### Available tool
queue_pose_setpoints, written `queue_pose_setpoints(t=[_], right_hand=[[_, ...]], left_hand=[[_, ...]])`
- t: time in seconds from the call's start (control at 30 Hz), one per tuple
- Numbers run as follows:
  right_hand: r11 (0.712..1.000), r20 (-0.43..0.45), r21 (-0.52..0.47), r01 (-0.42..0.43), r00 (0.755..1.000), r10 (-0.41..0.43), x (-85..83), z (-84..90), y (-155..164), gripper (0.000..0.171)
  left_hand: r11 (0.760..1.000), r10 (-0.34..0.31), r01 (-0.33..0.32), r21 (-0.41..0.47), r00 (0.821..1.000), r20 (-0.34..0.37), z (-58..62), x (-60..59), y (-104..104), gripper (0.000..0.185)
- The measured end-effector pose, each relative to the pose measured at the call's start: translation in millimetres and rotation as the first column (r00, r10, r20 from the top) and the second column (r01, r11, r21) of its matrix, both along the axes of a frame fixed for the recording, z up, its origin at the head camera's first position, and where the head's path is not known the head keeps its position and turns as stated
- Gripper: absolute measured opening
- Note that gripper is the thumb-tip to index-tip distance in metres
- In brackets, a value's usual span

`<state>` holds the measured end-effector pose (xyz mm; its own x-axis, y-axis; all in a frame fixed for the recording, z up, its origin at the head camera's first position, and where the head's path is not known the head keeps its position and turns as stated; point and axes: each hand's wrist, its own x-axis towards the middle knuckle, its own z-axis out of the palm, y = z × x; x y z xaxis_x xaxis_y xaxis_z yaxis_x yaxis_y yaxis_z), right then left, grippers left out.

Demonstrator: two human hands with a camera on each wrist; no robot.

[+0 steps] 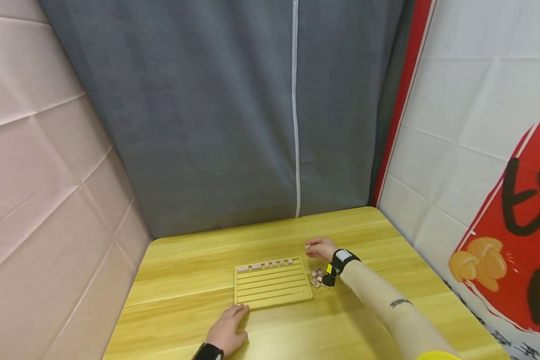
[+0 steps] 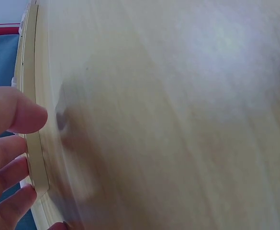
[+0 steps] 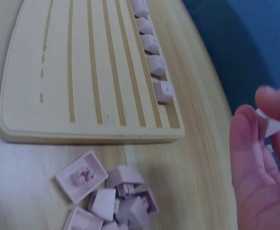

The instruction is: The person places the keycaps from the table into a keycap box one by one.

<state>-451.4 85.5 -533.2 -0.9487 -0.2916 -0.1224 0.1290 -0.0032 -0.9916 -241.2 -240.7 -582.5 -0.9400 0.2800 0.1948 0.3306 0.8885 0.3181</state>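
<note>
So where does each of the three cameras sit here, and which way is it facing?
Head: looks forward and down at the table; both hands and the right sleeve show.
Left wrist: low along the tabletop; left hand at the grooved board.
Right wrist: looks down at board and loose keycaps; right hand pinches a keycap.
Shared: the board.

Yellow wooden table (image 1: 184, 280), grooved wooden board (image 1: 272, 289) on it, loose keycaps (image 1: 317, 277) beside the board

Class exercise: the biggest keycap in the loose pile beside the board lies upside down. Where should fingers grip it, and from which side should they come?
Pinch the wide upturned keycap across its two long outer walls, coming straight down from above. It probably lifts cleanly this way: it lies hollow side up at the pile's edge nearest the wooden board, with its long walls largely exposed, though smaller caps crowd one end.
</note>
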Motion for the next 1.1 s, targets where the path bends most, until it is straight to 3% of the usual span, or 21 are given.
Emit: queue_pose_setpoints(t=[0.27, 0.37, 0.47, 0.57, 0.63, 0.73, 0.97, 1.1], right_hand=[[0.998, -0.014, 0.037, 0.054, 0.998, -0.053, -1.5, 4.9, -10, 0.032], [0.99, -0.062, 0.126, 0.059, 0.997, -0.052, -4.2, 1.8, -14, 0.028], [0.943, -0.191, 0.328, 0.054, 0.982, 0.01, -7.3, -5.0, -16, 0.019], [0.836, -0.371, 0.54, 0.099, 0.919, 0.131, -9.6, -12.8, -17, 0.012], [0.786, -0.457, 0.601, 0.143, 0.868, 0.191, -10.3, -17.7, -18, 0.011], [0.761, -0.518, 0.62, 0.192, 0.828, 0.214, -10.3, -23.4, -20, 0.013], [0.742, -0.51, 0.636, 0.212, 0.837, 0.198, -12.6, -34.1, -27, 0.012], [0.689, -0.477, 0.693, 0.21, 0.851, 0.22, -12.4, -34.0, -32, 0.013]], left_hand=[[1.0, 0.0, 0.0, 0.005, 1.0, 0.016, 3.5, -1.2, 1, 0.06], [1.0, 0.002, -0.002, 0.004, 0.999, 0.032, 3.5, -2.2, 1, 0.06], [1.0, 0.004, -0.004, 0.001, 0.999, 0.042, 2.3, -2.4, 1, 0.06], [1.0, 0.002, -0.002, 0.0, 0.999, 0.039, 0.0, -2.9, 1, 0.06], [1.0, 0.005, -0.005, 0.003, 0.999, 0.037, -0.8, -3.1, 1, 0.059], [1.0, 0.007, -0.007, 0.008, 0.999, 0.032, -2.0, -3.1, 2, 0.059], [1.0, 0.016, -0.017, 0.017, 0.998, 0.063, -1.2, -2.0, 3, 0.059], [1.0, 0.024, -0.024, 0.001, 0.998, 0.058, -0.5, -2.8, 1, 0.06]])
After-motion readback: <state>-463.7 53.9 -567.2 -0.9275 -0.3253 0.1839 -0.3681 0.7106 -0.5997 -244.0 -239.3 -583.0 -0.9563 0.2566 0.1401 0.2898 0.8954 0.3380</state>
